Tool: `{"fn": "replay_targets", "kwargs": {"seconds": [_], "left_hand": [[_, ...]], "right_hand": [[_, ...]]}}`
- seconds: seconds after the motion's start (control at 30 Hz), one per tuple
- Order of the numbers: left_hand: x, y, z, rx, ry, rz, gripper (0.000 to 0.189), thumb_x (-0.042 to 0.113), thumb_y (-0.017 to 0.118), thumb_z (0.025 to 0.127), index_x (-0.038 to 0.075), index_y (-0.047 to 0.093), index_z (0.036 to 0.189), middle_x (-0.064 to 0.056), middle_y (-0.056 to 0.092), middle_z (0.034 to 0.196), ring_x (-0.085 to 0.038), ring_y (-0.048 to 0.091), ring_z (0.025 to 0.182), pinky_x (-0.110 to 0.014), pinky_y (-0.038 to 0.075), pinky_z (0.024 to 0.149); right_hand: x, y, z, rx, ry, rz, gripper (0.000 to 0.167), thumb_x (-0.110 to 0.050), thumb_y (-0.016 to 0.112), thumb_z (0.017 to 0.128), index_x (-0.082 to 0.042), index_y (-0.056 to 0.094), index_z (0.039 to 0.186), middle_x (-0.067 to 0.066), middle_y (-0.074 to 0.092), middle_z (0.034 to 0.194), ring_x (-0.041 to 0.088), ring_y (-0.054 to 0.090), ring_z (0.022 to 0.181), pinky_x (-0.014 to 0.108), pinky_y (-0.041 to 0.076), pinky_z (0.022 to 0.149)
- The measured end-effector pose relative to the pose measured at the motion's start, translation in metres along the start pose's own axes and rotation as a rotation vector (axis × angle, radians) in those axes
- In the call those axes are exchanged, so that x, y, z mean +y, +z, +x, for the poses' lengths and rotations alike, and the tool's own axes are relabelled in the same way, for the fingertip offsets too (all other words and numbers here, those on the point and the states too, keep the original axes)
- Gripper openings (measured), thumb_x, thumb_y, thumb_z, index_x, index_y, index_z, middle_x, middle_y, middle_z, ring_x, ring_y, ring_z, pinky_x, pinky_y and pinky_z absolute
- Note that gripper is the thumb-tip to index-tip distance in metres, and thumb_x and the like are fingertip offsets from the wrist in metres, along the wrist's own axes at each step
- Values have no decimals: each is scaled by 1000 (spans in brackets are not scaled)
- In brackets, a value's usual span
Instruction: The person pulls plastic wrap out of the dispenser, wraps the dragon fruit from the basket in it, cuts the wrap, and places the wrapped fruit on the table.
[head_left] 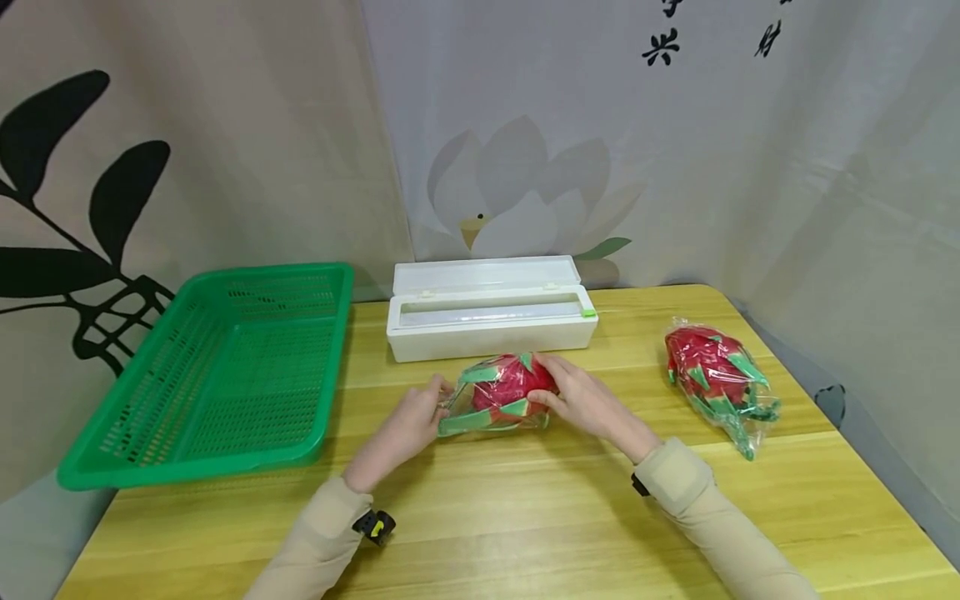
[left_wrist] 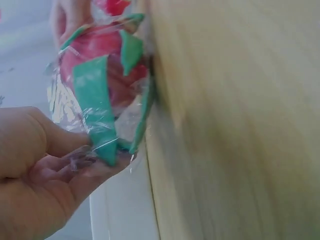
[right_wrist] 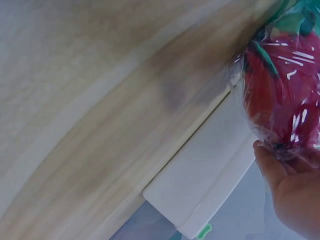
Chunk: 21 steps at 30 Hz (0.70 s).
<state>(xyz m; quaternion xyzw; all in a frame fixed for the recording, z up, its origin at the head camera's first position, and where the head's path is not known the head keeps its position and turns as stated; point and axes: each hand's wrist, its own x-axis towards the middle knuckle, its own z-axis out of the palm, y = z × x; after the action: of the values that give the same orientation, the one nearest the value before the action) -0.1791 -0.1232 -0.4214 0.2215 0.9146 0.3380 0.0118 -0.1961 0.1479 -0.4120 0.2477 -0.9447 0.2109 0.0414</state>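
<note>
A red dragon fruit [head_left: 504,385] with green leaf tips lies on its side near the middle of the table, wrapped in clear plastic film [left_wrist: 62,100]. My left hand [head_left: 408,423] pinches the leafy end and the gathered film between thumb and fingers, as the left wrist view shows. At the opposite, rounded end, my right hand [head_left: 583,402] holds the fruit with its thumb in front and fingers over the top. The right wrist view shows the shiny film drawn over the red skin [right_wrist: 300,95], with that hand [right_wrist: 297,195] partly cut off by the frame.
Behind the fruit stands a white cling film dispenser [head_left: 491,337] with its lid up. Another wrapped dragon fruit [head_left: 708,367] lies to the right. A green plastic basket [head_left: 330,367] occupies the left of the wooden table [head_left: 487,525]. A printed curtain [head_left: 300,125] hangs behind.
</note>
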Motion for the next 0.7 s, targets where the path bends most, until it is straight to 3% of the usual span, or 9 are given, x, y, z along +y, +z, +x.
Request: {"fn": "replay_targets", "kwargs": {"seconds": [0.13,0.23,0.3,0.4,0.5,0.57,0.7], "left_hand": [[4,7,-2,56,57,90,21,-10,53,86,-11,61,105,-21,69,84,-15,63,60,-11,48,48],[8,10,-5,11,38,99,30,4,50,92,-12,57,117,-14,64,67,-7,48,42,-13,38,35],[9,12,-7,-44,6,91,44,18,52,95,-11,48,129,-14,64,71,-9,43,38,-18,38,34],[7,14,-9,-73,3,119,63,31,62,92,-10,40,135,-21,67,96,-18,62,58,-26,54,50],[1,17,-8,-35,48,162,63,25,70,86,-9,42,130,-25,63,114,-27,68,82,-29,58,67],[-3,18,-6,-6,80,179,50,18,70,86,-8,46,122,-20,65,100,-26,67,83,-28,57,65],[-6,16,-3,10,87,175,37,17,66,89,-5,49,114,-13,63,82,-17,60,67,-20,49,52]], "right_hand": [[-1,1,-1,-10,-2,-7,66,-40,56,94,-1,37,143,19,50,140,33,52,126,45,47,102],[-2,1,-3,-27,-5,-26,73,-44,58,92,-2,32,146,22,46,142,36,50,128,47,45,103],[-2,2,-3,-39,-8,-37,81,-48,61,89,-2,28,148,22,43,144,36,48,129,48,45,104],[-3,4,-3,-46,-22,-48,94,-52,66,83,0,25,149,22,41,145,35,45,130,48,45,104],[-4,7,-1,-33,-35,-48,97,-51,70,80,1,24,148,22,40,144,34,45,129,47,46,103],[-5,9,0,-16,-39,-47,96,-49,71,80,2,26,148,22,42,142,34,46,127,47,47,102],[-6,10,3,1,-14,-42,92,-47,71,81,1,29,147,22,45,138,34,48,123,46,48,100]]}}
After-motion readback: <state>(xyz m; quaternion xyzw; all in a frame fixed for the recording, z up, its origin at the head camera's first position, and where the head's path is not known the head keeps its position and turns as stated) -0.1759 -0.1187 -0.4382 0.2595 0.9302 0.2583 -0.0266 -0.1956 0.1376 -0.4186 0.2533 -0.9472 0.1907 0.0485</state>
